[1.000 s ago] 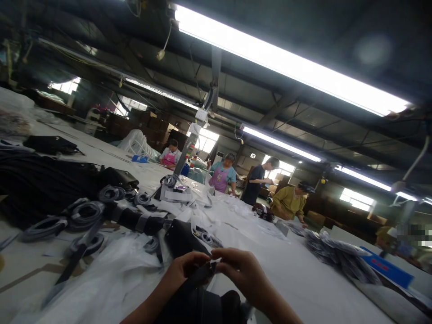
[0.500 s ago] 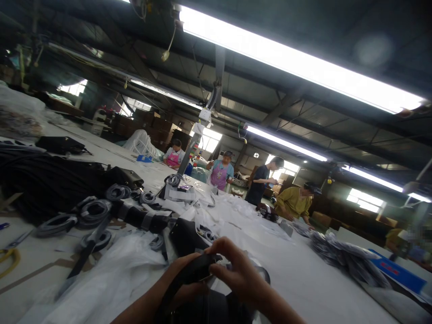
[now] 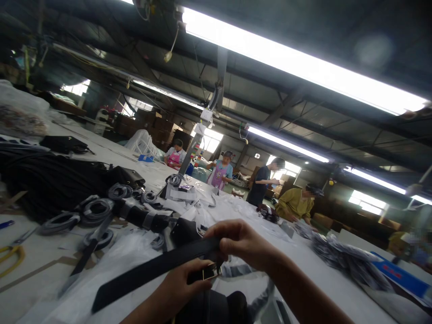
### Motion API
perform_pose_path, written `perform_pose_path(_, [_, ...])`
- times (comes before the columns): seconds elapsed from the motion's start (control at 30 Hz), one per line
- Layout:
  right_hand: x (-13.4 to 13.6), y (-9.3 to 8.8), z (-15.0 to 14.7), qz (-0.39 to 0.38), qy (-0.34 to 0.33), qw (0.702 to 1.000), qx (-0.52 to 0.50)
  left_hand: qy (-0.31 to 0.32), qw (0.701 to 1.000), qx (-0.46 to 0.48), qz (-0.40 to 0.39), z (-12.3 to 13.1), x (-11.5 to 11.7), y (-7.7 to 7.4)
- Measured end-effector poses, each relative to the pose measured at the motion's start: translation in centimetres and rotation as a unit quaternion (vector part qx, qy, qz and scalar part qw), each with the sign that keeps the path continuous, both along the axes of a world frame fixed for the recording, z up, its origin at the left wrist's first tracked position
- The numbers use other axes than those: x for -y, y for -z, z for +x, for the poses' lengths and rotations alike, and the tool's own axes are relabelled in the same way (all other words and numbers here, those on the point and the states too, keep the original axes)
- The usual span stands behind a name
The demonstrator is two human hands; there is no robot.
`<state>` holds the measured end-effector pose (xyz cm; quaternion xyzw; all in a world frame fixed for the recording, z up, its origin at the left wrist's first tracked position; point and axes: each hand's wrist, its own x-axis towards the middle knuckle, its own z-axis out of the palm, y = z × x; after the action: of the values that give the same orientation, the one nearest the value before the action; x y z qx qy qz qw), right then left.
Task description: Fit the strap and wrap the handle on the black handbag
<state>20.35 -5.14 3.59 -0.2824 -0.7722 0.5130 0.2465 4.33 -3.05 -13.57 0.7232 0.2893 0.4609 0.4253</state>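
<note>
A wide black strap [image 3: 148, 272] runs from lower left up to my right hand [image 3: 241, 240], whose thumb and fingers pinch it. Just below, my left hand [image 3: 180, 281] is closed on a shiny metal buckle [image 3: 209, 271] at a piece of black strap. Whether both pieces belong to one belt is hidden by my fingers. Under my hands lies a bulky black item [image 3: 209, 308], cut off by the bottom edge. Crumpled clear plastic [image 3: 124, 256] spreads on the table beneath and to the left.
Coiled grey-wrapped straps [image 3: 96, 211], a heap of black straps [image 3: 50, 180] and yellow-handled scissors [image 3: 13, 256] lie left on the white table [image 3: 256, 234]. Wrapped grey goods [image 3: 347, 258] and a blue box [image 3: 398, 272] are at right. Several co-workers stand or sit beyond.
The black strap has swung out to the lower left, now extended past my left hand. My right hand has shifted slightly up and right; the buckle now shows at my left fingers.
</note>
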Motion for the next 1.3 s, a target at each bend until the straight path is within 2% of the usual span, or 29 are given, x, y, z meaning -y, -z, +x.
perform_pose_path(0.1, [0.0, -0.4, 0.7, 0.03, 0.071, 0.997, -0.016, -0.018, 0.999, 0.041, -0.003, -0.2, 0.1, 0.0])
perform_pose_path(0.2, [0.1, 0.1, 2.2, 0.061, 0.151, 0.985, 0.051, -0.072, 0.991, 0.104, -0.042, -0.5, -0.2, 0.8])
perform_pose_path(0.33, [0.5, 1.2, 4.3, 0.071, 0.199, 0.969, 0.125, -0.08, 0.987, 0.124, -0.056, -0.7, -0.3, 1.6])
perform_pose_path(0.43, [0.9, 1.6, 5.2, 0.057, 0.22, 0.965, 0.133, -0.093, 0.985, 0.135, -0.054, -0.5, -0.2, 1.4])
perform_pose_path(0.57, [1.0, 1.5, 5.8, 0.06, 0.252, 0.955, 0.142, -0.079, 0.985, 0.14, -0.062, -0.3, -0.2, 1.5])
perform_pose_path(0.83, [0.4, 1.9, 6.3, 0.165, 0.293, 0.922, 0.194, -0.092, 0.982, 0.145, -0.074, -0.4, -1.2, 3.0])
perform_pose_path(1.1, [0.5, 1.6, 6.1, 0.243, 0.317, 0.884, 0.243, -0.079, 0.978, 0.173, -0.09, -0.2, -1.0, 2.3])
perform_pose_path(1.3, [0.6, 1.1, 5.5, 0.266, 0.311, 0.874, 0.263, -0.059, 0.98, 0.169, -0.091, -0.2, -0.8, 2.2])
